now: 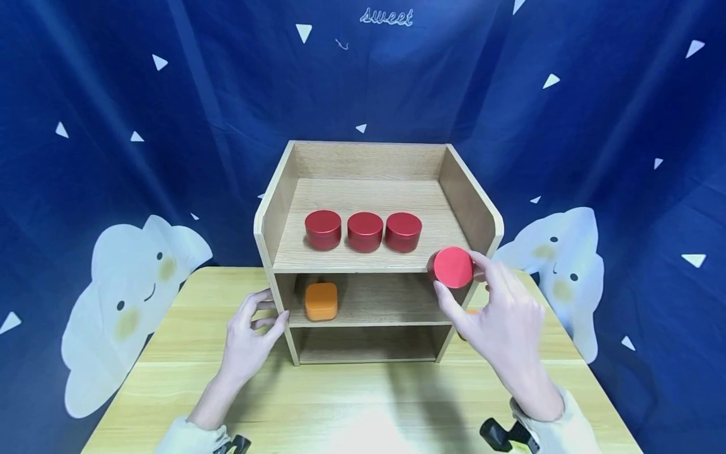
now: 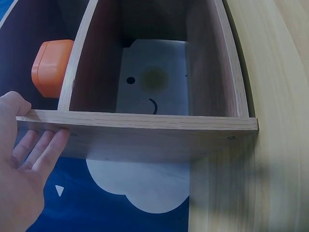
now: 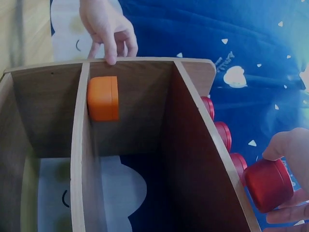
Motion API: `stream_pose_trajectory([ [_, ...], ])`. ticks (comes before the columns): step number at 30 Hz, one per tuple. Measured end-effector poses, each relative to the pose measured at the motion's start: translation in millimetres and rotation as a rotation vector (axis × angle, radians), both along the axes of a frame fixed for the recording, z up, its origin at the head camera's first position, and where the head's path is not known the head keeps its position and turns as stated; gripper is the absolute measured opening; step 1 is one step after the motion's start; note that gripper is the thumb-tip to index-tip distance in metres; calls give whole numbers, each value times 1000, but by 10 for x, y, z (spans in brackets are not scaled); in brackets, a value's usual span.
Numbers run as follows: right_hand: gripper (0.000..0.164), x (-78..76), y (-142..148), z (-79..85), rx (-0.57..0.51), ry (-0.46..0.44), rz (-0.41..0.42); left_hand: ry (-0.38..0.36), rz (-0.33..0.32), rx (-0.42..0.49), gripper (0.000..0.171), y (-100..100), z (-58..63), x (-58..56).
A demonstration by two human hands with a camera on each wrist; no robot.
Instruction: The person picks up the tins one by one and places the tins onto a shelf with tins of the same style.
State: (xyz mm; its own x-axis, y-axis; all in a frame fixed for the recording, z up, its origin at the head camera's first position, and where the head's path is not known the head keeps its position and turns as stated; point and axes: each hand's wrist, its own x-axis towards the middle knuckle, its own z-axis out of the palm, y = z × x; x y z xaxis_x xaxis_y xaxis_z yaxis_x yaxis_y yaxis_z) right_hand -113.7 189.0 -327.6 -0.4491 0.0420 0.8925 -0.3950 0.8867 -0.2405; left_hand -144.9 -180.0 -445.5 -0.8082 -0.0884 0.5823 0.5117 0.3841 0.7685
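My right hand point(image 1: 507, 315) holds a red round tin point(image 1: 454, 267) between thumb and fingers, in front of the top board's right end. Three more red tins point(image 1: 365, 232) stand in a row on that board of the wooden shelf point(image 1: 371, 364). With thumb on the front edge and fingers against the outer face, my left hand point(image 1: 249, 337) grips the shelf's left side panel. An orange box with rounded corners point(image 1: 321, 301) sits on the middle board near the left; the left wrist view also shows this orange box point(image 2: 52, 68).
The shelf stands on a light wooden table point(image 1: 363, 403). Partly hidden behind my right hand, a small orange thing point(image 1: 472, 311) shows beside the shelf's right side. A dark blue curtain point(image 1: 227, 94) with white triangles and cloud faces hangs behind.
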Motion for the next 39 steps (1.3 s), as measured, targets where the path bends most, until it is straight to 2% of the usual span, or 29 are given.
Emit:
stream_pose_trajectory([
  [3, 58, -37, -19, 34, 7, 10, 6, 3, 3, -1, 43, 2, 0, -2],
  [13, 55, -85, -59, 93, 13, -40, -17, 5, 4, 4, 42, 8, 5, 3],
  [21, 50, -148, -69, 140, 12, 13, -28, -4, 7, 4, 42, 8, 14, 11],
  [39, 44, -292, -112, 161, 138, 145, -156, -27, 10, -12, 41, -9, 17, 9],
])
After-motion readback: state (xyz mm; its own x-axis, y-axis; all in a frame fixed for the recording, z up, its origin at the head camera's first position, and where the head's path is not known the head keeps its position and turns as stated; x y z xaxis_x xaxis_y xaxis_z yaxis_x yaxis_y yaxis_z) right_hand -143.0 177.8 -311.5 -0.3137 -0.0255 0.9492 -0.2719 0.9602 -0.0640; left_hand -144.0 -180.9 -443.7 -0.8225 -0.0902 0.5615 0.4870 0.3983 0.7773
